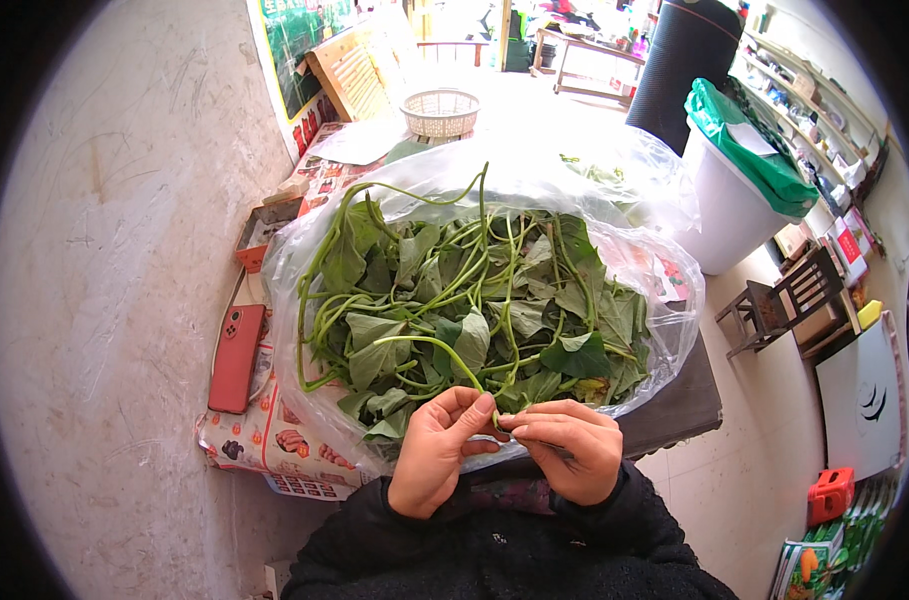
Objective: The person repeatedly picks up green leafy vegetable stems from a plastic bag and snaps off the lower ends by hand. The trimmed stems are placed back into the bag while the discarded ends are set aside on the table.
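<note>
My left hand (445, 442) pinches a thin green stem (437, 345) between thumb and index finger, its free end arching up and left over the leaves. Close beside it, the fingertips of my right hand (570, 446) grip the lower end of that same stem. Both hands are at the near edge of a large clear plastic bag (672, 360), spread wide. A heap of leafy greens (469, 300) with long, curling stems fills the bag; they look like sweet potato vines. What lies beneath the heap is hidden.
A red smartphone (237, 358) lies left of the bag on a printed sheet (304, 442) covering the table. A white plastic basket (441, 112) sits beyond the bag. To the right stand a white bin (732, 202) with a green liner and a dark wooden chair (784, 300).
</note>
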{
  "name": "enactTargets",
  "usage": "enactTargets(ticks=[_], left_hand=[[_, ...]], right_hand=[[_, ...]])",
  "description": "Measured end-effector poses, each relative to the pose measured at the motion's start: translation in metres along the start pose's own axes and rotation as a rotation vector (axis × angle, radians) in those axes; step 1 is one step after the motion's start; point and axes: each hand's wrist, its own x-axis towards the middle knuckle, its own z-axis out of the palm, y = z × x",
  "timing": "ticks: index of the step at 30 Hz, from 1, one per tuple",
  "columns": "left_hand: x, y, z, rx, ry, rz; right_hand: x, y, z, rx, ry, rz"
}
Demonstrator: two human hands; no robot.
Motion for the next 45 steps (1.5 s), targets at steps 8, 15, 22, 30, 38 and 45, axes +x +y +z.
enactTargets(ticks=[8, 15, 22, 30, 38, 45], left_hand=[[-0.003, 0.003, -0.003, 0.137, -0.034, -0.06], [-0.009, 0.005, -0.009, 0.122, -0.083, -0.074], [-0.006, 0.0, -0.008, 0.056, -0.013, -0.034], [-0.003, -0.003, -0.005, 0.031, 0.007, -0.027], [-0.002, -0.003, -0.003, 0.012, -0.004, -0.02], [-0.001, -0.005, -0.003, 0.028, -0.007, -0.03]], right_hand=[[-0.002, 0.006, -0.003, 0.252, 0.132, 0.429], [0.005, 0.028, -0.015, -0.033, 0.271, 0.49], [-0.002, 0.007, -0.008, 0.014, 0.073, 0.25], [-0.001, -0.002, -0.005, 0.039, -0.049, 0.03], [-0.001, 0.002, -0.004, 0.06, -0.062, 0.012], [-0.001, 0.002, 0.001, 0.008, -0.043, 0.026]])
